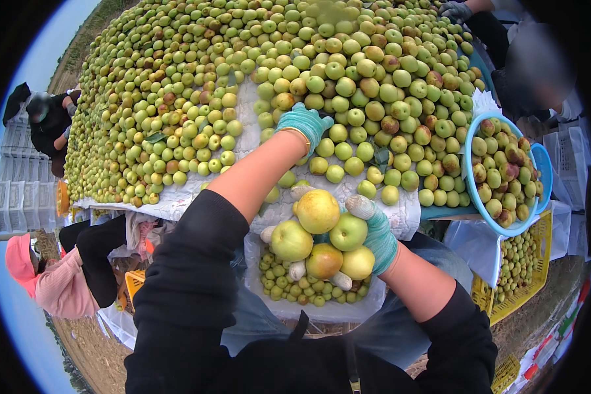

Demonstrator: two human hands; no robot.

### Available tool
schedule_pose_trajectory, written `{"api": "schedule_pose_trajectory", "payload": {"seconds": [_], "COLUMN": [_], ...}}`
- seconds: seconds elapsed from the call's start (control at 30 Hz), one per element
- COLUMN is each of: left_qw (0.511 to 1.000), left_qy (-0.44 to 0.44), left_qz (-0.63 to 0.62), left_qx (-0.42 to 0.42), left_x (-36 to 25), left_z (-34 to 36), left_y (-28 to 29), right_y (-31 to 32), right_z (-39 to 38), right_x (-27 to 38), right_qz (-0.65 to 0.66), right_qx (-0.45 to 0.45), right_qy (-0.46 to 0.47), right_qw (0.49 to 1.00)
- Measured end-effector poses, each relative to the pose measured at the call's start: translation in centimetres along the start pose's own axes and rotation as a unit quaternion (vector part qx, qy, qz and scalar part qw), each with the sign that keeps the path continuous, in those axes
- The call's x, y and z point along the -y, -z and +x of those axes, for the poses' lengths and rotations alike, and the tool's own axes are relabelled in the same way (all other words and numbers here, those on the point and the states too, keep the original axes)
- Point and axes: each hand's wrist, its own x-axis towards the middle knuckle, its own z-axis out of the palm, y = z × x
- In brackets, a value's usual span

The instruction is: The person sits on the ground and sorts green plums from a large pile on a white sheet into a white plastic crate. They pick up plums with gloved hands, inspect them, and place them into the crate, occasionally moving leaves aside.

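Note:
Green-yellow fruits that look like jujubes, some with red-brown patches, form a large pile [157,98] in front of me. My left hand [303,126], in a teal knit glove, rests over the pile's near part. Its fingers curl down among the fruits, and what they hold is hidden. Nearer to me, my right hand [377,240], palm up in a teal glove with pale fingertips, cradles several jujubes [323,261]. Its fingers bend up around their sides. Below it, between my knees, a white-lined box [371,303] contains smaller-looking jujubes.
Pale quilted cloth [248,121] shows under the pile. A blue basin [471,167] full of browner jujubes stands at right, above a yellow crate [540,262]. Others work around: a pink-hooded person [62,276], one in dark clothes [49,128], and a gloved hand [454,11] at far right.

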Motion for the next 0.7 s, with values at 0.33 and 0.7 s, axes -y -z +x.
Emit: {"api": "schedule_pose_trajectory", "payload": {"seconds": [0.33, 0.7], "left_qw": [0.625, 0.728], "left_qy": [0.112, -0.013], "left_qz": [-0.638, -0.665], "left_qx": [-0.435, -0.167], "left_x": [-2.6, -18.0], "left_z": [-16.1, -14.6], "left_y": [8.3, 14.3], "right_y": [-3.8, -4.0], "right_z": [-1.6, -12.8], "right_x": [2.5, -2.2], "right_qz": [0.05, 0.023], "right_qx": [0.021, -0.084], "right_qy": [0.202, 0.503], "right_qw": [0.978, 0.86]}}
